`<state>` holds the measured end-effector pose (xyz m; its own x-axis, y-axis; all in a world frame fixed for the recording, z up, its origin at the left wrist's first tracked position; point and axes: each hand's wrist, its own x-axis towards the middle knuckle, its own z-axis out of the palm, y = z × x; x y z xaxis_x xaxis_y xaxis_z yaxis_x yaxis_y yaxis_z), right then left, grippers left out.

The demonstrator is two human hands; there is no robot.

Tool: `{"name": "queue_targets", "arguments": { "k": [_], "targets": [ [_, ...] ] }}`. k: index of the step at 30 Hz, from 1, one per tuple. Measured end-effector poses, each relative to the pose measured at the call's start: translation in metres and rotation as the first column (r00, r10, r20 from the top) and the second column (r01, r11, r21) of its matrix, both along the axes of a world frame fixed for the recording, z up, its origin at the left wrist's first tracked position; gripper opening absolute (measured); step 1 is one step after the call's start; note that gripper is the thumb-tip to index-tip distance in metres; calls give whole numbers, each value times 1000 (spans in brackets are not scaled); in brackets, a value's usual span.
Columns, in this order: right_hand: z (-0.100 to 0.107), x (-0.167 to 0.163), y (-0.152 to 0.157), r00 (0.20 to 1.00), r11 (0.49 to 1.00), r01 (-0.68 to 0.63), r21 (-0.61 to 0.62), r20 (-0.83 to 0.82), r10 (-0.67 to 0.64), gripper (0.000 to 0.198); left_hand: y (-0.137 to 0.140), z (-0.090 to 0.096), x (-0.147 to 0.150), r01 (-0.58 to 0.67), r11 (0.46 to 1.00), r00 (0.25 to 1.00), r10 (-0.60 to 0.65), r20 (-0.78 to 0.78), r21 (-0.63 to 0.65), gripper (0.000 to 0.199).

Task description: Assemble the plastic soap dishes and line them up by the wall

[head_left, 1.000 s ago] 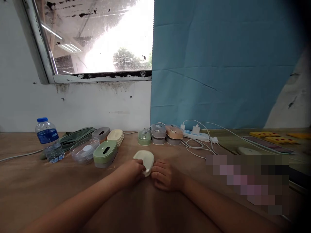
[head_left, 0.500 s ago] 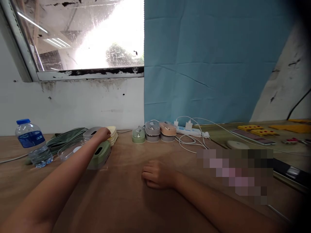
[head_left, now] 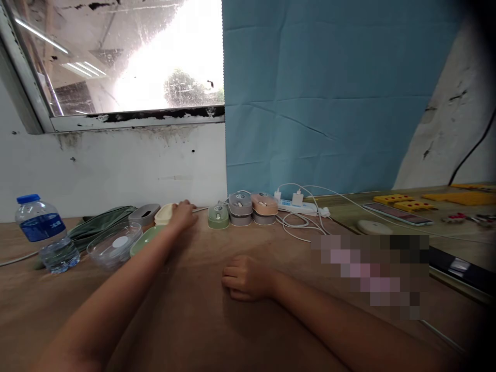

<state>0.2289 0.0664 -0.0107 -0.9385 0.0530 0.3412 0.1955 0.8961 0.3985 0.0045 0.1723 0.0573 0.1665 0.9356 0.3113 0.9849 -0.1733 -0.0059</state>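
Observation:
My left hand (head_left: pixel 184 215) reaches to the back of the table, fingers bent round the right side of the cream containers (head_left: pixel 164 214). It hides part of them. Beside these stand a grey container (head_left: pixel 144 214) with a dark oval opening and a green one (head_left: pixel 145 241), which my forearm partly covers. A clear plastic container (head_left: pixel 113 246) with a white round label lies to their left. My right hand (head_left: pixel 245 279) rests on the tabletop, fingers curled in and nothing visible in them.
Green (head_left: pixel 218 217), grey (head_left: pixel 240 208) and peach (head_left: pixel 265 208) lidded boxes stand along the wall. A power strip (head_left: pixel 300 206) with white cables is right of them. A water bottle (head_left: pixel 46 232) and a dark green pouch (head_left: pixel 101 227) are at left. A phone (head_left: pixel 397 213) lies at right.
My left hand has moved right, from the top of the cream containers to their right side, uncovering more of the grey and cream ones. My right hand rests as before. The view has shifted slightly.

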Motion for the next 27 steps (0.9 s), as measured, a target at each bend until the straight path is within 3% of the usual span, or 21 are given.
{"name": "queue_targets", "arguments": {
  "k": [4,7,11,14,16,21,27],
  "targets": [
    [-1,0,-1,1000,1000,-7,23,7,7,10,3,-35,57,148,989,987,-147,65,2,62],
    [-2,1,-1,1000,1000,8,23,6,-8,11,0,-55,72,192,981,974,-192,117,18,62],
    [-1,1,1,997,998,65,2,-45,-65,8,-23,-61,56,249,967,957,-255,140,57,55],
    [0,3,4,984,994,103,-26,-143,-106,5,-61,-62,34,332,940,928,-341,153,77,51],
    [0,5,5,971,993,109,-45,-208,-116,5,-94,-64,18,412,902,865,-432,256,128,45],
    [-1,6,4,951,996,76,-38,-297,-84,9,-159,-67,-11,453,884,767,-452,455,115,40],
    [-2,5,2,960,998,17,52,-281,-2,10,-163,-60,-21,434,899,679,-372,634,62,58]
  ]
}}
